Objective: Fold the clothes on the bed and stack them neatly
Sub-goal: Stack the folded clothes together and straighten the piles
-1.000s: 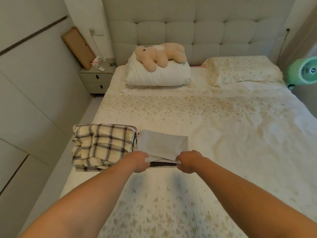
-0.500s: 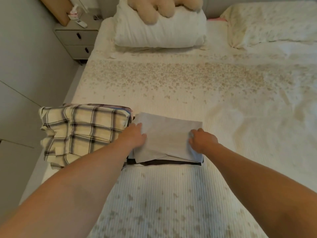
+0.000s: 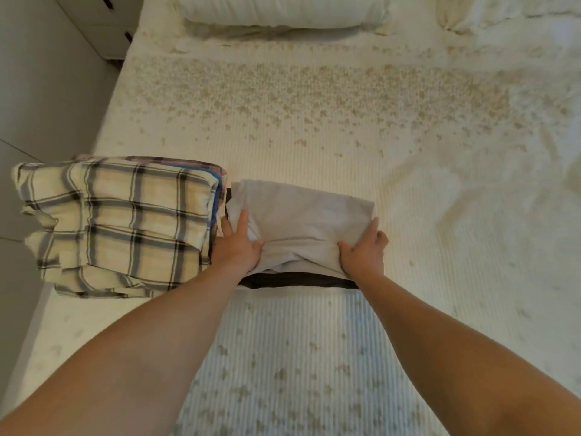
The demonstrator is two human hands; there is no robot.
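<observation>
Presently, item one: pale grey folded garment (image 3: 301,215), lying on the bed (image 3: 314,136) at about centre of view, resting on top of a dark brown garment (image 3: 298,281) whose edge shows along the near, 6 o'clock side; item two: plaid stack (image 3: 116,225), cream with dark checks, just beside the grey piece at its 9 o'clock, a blue layer visible at its right edge; item three: white pillow (image 3: 283,11) at 12 o'clock, well apart

Left hand (image 3: 239,247): at the grey garment's near-left corner, index finger extended flat on the cloth, thumb and remaining fingers gathering a pucker of fabric; grip partly closed, pinching cloth; right hand (image 3: 364,250): at the near-right corner, fingers curled over the side edge, thumb pressed on top; grip closed on the garment's edge

Handling, by judgement: grey piece appears light, thin and limp, creasing readily under the fingers as the wrinkles between the two hands suggest; not fragile, not stiff; likely to sag in the middle or unfold if lifted by one corner only; best hold seems to be both near corners or both side edges together, perhaps fingers slid beneath to carry the brown layer with it; plaid stack looks thick and soft, a fair landing place, though its top is slightly uneven and its left edge overhangs the bed side
</observation>
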